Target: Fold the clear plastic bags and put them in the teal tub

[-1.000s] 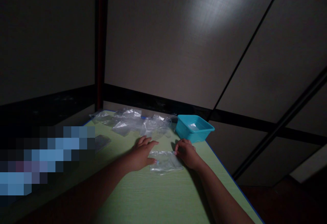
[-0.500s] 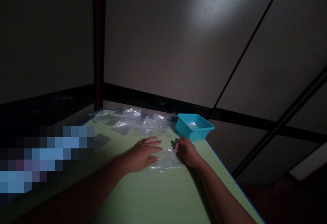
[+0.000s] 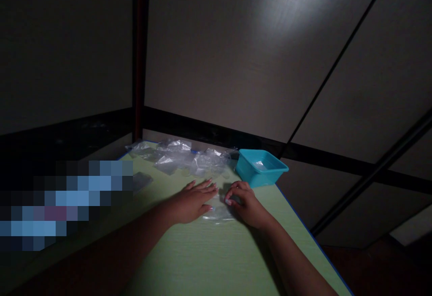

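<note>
Bag, one: clear, colourless, thin plastic film [image 3: 218,215]; full outline obscured, as the hands partly cover it. Condition: creased, with pale glossy highlights along the near edge. Pose: lying flat, near edge running roughly crosswise. Location: on the pale green tabletop [image 3: 209,260], between the outspread left hand [image 3: 194,204] and the curled right hand [image 3: 245,204].
</note>
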A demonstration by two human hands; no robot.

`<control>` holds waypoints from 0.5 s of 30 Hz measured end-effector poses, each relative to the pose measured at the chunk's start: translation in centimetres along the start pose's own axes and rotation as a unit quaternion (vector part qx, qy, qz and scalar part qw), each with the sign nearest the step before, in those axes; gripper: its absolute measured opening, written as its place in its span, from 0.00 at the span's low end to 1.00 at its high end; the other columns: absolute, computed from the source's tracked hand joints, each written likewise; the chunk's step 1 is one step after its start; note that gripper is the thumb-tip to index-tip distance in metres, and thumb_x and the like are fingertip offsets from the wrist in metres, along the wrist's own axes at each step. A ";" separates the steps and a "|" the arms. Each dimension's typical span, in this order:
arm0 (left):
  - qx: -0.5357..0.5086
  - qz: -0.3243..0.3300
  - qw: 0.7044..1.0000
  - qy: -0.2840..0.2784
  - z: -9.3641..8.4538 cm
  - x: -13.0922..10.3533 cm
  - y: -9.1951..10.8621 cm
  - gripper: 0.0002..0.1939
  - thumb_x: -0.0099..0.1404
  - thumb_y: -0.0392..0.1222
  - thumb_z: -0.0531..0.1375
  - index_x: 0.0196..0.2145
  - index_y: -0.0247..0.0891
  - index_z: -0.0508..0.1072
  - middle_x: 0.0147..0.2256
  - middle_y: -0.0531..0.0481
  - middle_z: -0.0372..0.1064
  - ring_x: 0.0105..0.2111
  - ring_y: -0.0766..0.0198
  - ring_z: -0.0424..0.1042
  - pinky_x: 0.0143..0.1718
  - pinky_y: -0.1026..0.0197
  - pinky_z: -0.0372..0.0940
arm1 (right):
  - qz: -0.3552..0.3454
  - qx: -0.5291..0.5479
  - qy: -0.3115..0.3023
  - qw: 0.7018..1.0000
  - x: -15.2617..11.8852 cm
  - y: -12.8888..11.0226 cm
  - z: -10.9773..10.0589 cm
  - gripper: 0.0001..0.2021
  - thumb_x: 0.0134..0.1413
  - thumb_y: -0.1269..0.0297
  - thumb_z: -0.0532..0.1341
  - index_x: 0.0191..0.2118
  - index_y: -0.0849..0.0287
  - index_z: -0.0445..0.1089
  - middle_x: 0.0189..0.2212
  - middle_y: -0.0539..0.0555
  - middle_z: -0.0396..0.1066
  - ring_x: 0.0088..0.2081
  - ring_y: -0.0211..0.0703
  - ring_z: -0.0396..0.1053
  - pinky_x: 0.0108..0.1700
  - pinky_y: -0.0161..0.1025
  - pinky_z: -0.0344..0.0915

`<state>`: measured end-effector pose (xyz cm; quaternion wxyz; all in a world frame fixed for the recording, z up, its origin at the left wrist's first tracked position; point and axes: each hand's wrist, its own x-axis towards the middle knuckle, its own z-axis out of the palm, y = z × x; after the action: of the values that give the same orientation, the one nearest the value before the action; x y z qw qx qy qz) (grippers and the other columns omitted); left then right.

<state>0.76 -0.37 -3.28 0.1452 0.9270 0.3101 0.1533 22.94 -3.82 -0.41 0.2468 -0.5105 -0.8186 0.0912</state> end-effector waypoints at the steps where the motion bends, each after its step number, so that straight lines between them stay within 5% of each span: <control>1: 0.003 -0.004 1.000 0.003 0.0 0.0 0.0 0.26 0.64 0.43 0.50 0.59 0.50 0.48 0.61 0.52 0.42 0.61 0.60 0.36 0.56 0.46 0.38 | -0.006 0.002 -0.010 1.000 0.0 -0.3 0.2 0.04 0.49 0.63 0.59 0.32 0.54 0.70 0.38 0.53 0.63 0.45 0.46 0.57 0.47 0.43 0.51; 8: 0.002 -0.013 1.000 0.020 0.5 0.1 -0.4 0.28 0.63 0.41 0.50 0.59 0.48 0.46 0.61 0.52 0.41 0.61 0.60 0.35 0.57 0.49 0.40 | -0.012 0.003 -0.042 0.999 -0.1 -0.9 0.8 0.12 0.43 0.57 0.64 0.36 0.52 0.68 0.40 0.52 0.61 0.46 0.47 0.55 0.46 0.43 0.50; 15: 0.010 -0.024 0.999 0.022 0.9 0.4 -0.7 0.29 0.63 0.42 0.49 0.60 0.45 0.45 0.61 0.51 0.40 0.61 0.60 0.33 0.57 0.50 0.39 | -0.007 -0.007 -0.059 0.998 -0.1 -1.0 0.9 0.09 0.41 0.59 0.65 0.31 0.53 0.69 0.40 0.51 0.60 0.46 0.46 0.55 0.46 0.42 0.49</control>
<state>0.99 0.25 -4.30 0.1325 0.9172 0.3366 0.1671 21.74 -4.28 -0.82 0.1949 -0.4999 -0.8361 0.1140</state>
